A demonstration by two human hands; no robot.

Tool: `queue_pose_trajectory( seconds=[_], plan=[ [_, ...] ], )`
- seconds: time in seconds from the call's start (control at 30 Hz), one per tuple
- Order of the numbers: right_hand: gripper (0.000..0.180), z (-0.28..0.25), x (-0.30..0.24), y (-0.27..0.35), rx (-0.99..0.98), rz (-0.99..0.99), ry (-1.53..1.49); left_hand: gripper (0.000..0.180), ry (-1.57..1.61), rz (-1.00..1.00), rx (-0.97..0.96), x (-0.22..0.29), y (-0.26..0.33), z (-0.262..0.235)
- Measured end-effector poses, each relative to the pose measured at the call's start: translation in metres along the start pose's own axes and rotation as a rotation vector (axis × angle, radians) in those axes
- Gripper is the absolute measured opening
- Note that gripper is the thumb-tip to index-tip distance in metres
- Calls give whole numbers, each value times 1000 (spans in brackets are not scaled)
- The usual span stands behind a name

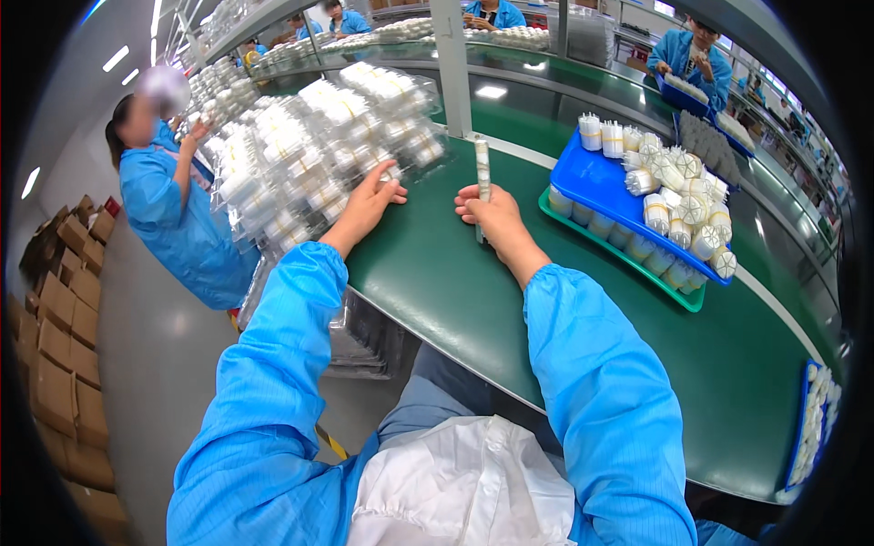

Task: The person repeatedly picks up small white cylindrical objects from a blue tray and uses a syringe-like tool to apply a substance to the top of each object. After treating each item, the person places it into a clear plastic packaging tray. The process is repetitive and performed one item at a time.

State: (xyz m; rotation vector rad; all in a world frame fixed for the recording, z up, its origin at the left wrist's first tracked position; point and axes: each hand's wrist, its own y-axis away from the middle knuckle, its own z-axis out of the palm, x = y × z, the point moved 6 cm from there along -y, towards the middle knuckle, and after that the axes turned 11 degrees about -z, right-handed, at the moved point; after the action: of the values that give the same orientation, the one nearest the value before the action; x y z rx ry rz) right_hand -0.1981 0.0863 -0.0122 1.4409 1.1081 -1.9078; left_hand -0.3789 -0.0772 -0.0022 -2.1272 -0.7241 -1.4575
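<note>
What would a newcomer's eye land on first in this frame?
Probably the big heap of clear plastic trays packed with white parts, piled at the left of the green belt, where the left hand rests against it. Next, the right hand holding a stack of white pieces upright, and the blue tray of white parts further right.

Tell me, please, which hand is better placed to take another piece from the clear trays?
Left, probably. The left hand already rests on the clear trays, while the right hand holds a white stick upright on the belt.
</note>
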Motion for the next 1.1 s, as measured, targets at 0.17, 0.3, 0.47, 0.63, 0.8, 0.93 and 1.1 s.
queue_pose_trajectory(
  seconds=[0.17, 0.3, 0.47, 0.63, 0.8, 0.93, 1.1],
  plan=[
    [28, 2, -2, 1, -13, -7, 33, 52, -164, 47, 82, -13, -42, -22],
    [28, 2, 4, -2, -13, -26, 56, 51, -159, 68, 32, -19, -73, -30],
    [25, 7, 6, -2, -24, 14, 48, 40, -112, 94, 11, -34, -97, -51],
    [32, 4, -8, 4, -50, 31, 80, 26, -453, 218, 97, -7, -67, -36],
    [27, -1, -5, 3, -23, -8, 89, 28, -1257, 689, 524, 39, 42, -26],
    [26, 10, -8, 4, -53, -23, 127, 35, -1464, 469, 708, 14, 60, -70],
    [26, 6, -3, 3, -52, -43, 140, 36, -1442, 445, 435, 4, 45, -89]
  ],
)
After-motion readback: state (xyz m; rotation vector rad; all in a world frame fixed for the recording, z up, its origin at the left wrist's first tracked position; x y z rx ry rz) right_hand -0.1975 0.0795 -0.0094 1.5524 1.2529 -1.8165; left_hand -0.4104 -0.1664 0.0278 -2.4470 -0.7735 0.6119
